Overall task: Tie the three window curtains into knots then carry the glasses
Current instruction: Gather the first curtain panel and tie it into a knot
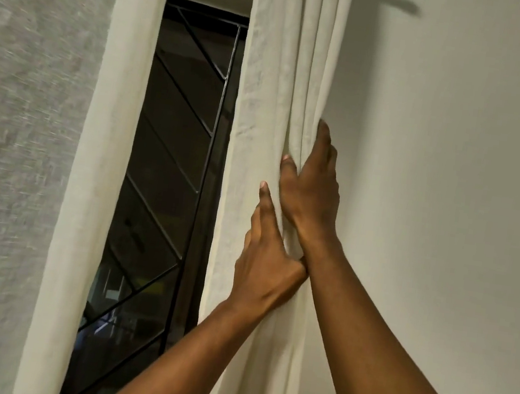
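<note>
A cream right curtain (283, 66) hangs in folds beside the window, bunched where my hands meet it. My right hand (312, 184) grips the gathered folds from the wall side, thumb in front and fingers behind the cloth. Just below it, my left hand (264, 261) holds the same bunch, its fingers wrapped round the fabric and partly hidden in it. A second cream curtain (106, 141) hangs straight on the left of the window. No glasses are in view.
Between the two curtains shows a dark window (172, 168) with black diagonal metal bars. A plain white wall (453, 190) fills the right side. Sheer greyish fabric (11, 128) covers the far left.
</note>
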Available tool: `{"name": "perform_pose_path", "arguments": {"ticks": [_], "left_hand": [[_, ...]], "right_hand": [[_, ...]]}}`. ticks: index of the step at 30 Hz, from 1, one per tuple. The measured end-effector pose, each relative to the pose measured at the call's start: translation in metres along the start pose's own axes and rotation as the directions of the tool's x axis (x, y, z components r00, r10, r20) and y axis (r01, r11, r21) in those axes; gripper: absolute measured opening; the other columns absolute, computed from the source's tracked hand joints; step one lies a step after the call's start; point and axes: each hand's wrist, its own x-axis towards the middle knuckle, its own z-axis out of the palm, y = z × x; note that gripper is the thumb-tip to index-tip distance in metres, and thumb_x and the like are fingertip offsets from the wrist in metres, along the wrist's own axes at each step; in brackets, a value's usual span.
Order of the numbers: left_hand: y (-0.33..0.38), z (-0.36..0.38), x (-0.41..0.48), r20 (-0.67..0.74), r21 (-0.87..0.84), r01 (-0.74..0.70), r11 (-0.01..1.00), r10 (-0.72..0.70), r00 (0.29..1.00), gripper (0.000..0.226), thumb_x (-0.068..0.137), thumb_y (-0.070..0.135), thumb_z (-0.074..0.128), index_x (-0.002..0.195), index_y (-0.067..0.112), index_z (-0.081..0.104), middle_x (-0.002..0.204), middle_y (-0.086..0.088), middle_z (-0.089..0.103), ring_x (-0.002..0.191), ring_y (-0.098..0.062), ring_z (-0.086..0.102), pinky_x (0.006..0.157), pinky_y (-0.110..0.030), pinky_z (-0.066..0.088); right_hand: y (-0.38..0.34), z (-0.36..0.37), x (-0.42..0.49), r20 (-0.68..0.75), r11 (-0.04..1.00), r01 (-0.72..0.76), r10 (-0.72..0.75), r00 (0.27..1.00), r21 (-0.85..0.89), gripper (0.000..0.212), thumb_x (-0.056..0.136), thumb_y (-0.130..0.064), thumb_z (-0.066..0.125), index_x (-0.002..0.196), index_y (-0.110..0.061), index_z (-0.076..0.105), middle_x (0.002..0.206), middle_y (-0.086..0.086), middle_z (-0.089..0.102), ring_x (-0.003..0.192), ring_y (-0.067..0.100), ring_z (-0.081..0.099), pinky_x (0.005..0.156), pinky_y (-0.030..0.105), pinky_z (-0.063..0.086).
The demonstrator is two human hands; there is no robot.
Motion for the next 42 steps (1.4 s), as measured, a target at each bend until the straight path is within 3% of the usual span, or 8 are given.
{"name": "perform_pose_path", "arguments": {"ticks": [7, 14, 18, 23, 28, 35, 39, 42], "left_hand": [[0.027, 0.002, 0.043, -0.189, 0.112, -0.004, 0.994, 0.026, 0.982, 0.098, 0.079, 0.062, 0.057, 0.152, 0.023, 0.005, 0.146, -0.002, 0.037, 0.122, -0.024, 0.049, 0.094, -0.044, 0.047], [0.036, -0.001, 0.091, -0.289, 0.330, -0.010, 0.944, 0.111, 0.951, 0.111, 0.075, 0.037, 0.076, 0.149, 0.025, -0.005, 0.153, -0.002, 0.019, 0.124, -0.027, 0.045, 0.083, -0.039, 0.048], [0.039, -0.005, 0.106, -0.276, 0.471, -0.092, 0.877, 0.246, 0.929, 0.101, 0.075, 0.024, 0.073, 0.151, 0.019, 0.006, 0.159, -0.003, -0.002, 0.133, -0.029, 0.033, 0.080, -0.036, 0.053], [0.047, -0.012, 0.127, -0.217, 0.656, -0.167, 0.736, 0.396, 0.892, 0.082, 0.073, 0.019, 0.071, 0.143, 0.015, 0.029, 0.157, -0.005, 0.010, 0.133, -0.036, 0.032, 0.075, -0.040, 0.055], [0.067, -0.024, 0.150, -0.138, 0.702, -0.151, 0.696, 0.340, 0.930, 0.078, 0.079, 0.023, 0.066, 0.144, 0.015, 0.025, 0.144, -0.007, 0.031, 0.110, -0.033, 0.044, 0.077, -0.042, 0.050], [0.086, -0.043, 0.173, -0.089, 0.780, -0.059, 0.623, 0.205, 0.975, 0.086, 0.082, 0.029, 0.061, 0.150, 0.018, 0.010, 0.155, -0.021, -0.002, 0.086, -0.030, 0.049, 0.063, -0.035, 0.037], [0.083, -0.049, 0.172, -0.103, 0.769, -0.045, 0.638, 0.192, 0.976, 0.055, 0.084, 0.029, 0.060, 0.133, 0.014, 0.040, 0.116, -0.011, 0.049, 0.070, -0.024, 0.051, 0.060, -0.032, 0.041], [0.079, -0.050, 0.172, -0.048, 0.767, -0.079, 0.637, 0.179, 0.983, 0.037, 0.086, 0.031, 0.059, 0.120, 0.017, 0.051, 0.084, 0.000, 0.050, 0.073, -0.021, 0.049, 0.063, -0.032, 0.040]], "right_hand": [[-0.018, 0.004, 0.041, -0.061, 0.940, 0.213, -0.237, 0.970, -0.266, 0.069, 0.090, -0.031, 0.056, 0.151, -0.024, 0.023, 0.161, 0.004, 0.009, 0.135, 0.027, 0.037, 0.084, 0.032, 0.051], [-0.028, -0.006, 0.100, 0.064, 0.812, 0.353, -0.367, 0.928, -0.464, 0.054, 0.088, -0.035, 0.052, 0.139, -0.018, 0.044, 0.159, 0.005, 0.016, 0.146, 0.029, 0.013, 0.107, 0.048, 0.034], [-0.035, -0.011, 0.133, 0.182, 0.825, 0.407, -0.364, 0.913, -0.392, 0.051, 0.095, -0.042, 0.043, 0.140, -0.019, 0.043, 0.157, 0.003, 0.023, 0.144, 0.025, 0.021, 0.105, 0.048, 0.035], [-0.050, -0.013, 0.160, 0.263, 0.864, 0.411, -0.341, 0.902, -0.291, 0.054, 0.097, -0.051, 0.040, 0.142, -0.023, 0.042, 0.153, 0.001, 0.030, 0.137, 0.024, 0.033, 0.105, 0.041, 0.033], [-0.061, -0.012, 0.181, 0.299, 0.837, 0.430, -0.338, 0.892, -0.338, 0.060, 0.090, -0.051, 0.051, 0.143, -0.027, 0.039, 0.148, 0.003, 0.035, 0.133, 0.026, 0.036, 0.103, 0.042, 0.036], [-0.077, -0.003, 0.197, 0.251, 0.806, 0.422, -0.344, 0.905, -0.416, 0.065, 0.084, -0.046, 0.054, 0.144, -0.029, 0.035, 0.156, 0.002, 0.020, 0.139, 0.028, 0.025, 0.101, 0.045, 0.036], [-0.083, 0.003, 0.200, 0.239, 0.807, 0.359, -0.276, 0.931, -0.469, 0.063, 0.085, -0.056, 0.050, 0.140, -0.026, 0.042, 0.146, 0.005, 0.038, 0.128, 0.031, 0.042, 0.094, 0.041, 0.039], [-0.083, 0.011, 0.202, 0.395, 0.848, 0.213, -0.005, 0.919, -0.486, 0.064, 0.078, -0.062, 0.059, 0.128, -0.022, 0.055, 0.130, 0.005, 0.057, 0.110, 0.028, 0.058, 0.090, 0.038, 0.046]]}}
